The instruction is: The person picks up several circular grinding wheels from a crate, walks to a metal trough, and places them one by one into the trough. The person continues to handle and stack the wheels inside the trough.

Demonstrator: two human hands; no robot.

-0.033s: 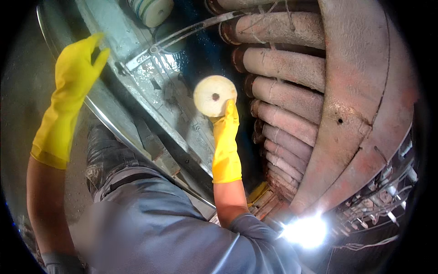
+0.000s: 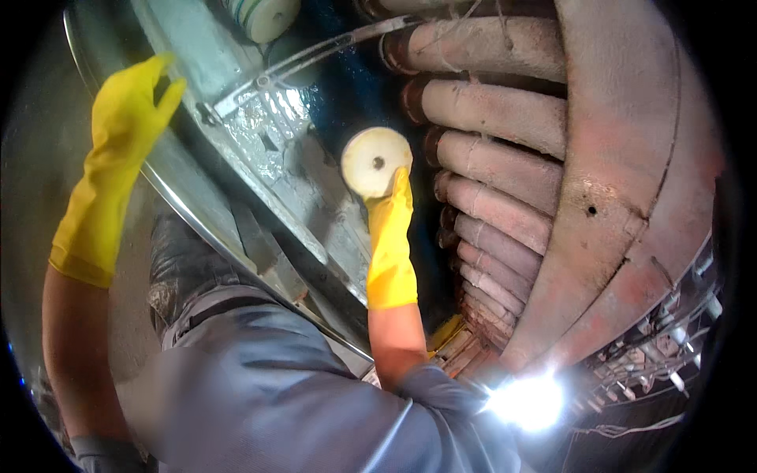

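Disc in hand, not set down

Cream round disc with a central hole [image 2: 363, 156] is gripped at its lower edge by the right hand [image 2: 389, 211], thumb on the face; other fingers hidden. It's held up between the grey metal channel [image 2: 276, 201] and the pinkish-grey ribbed pipes [image 2: 497, 109]. Done: pickup. Left: release; looks mid-handling to me.

Left hand [image 2: 128, 106] holds nothing, fingers and thumb apart, near the shiny curved metal rim [image 2: 175, 199].

Count: 1 disc held, 1 off-white spool with green-blue bands [image 2: 268, 17] up top, 2 yellow rubber gloves, 1 bright white lamp [image 2: 527, 402], at least 8 pipes.
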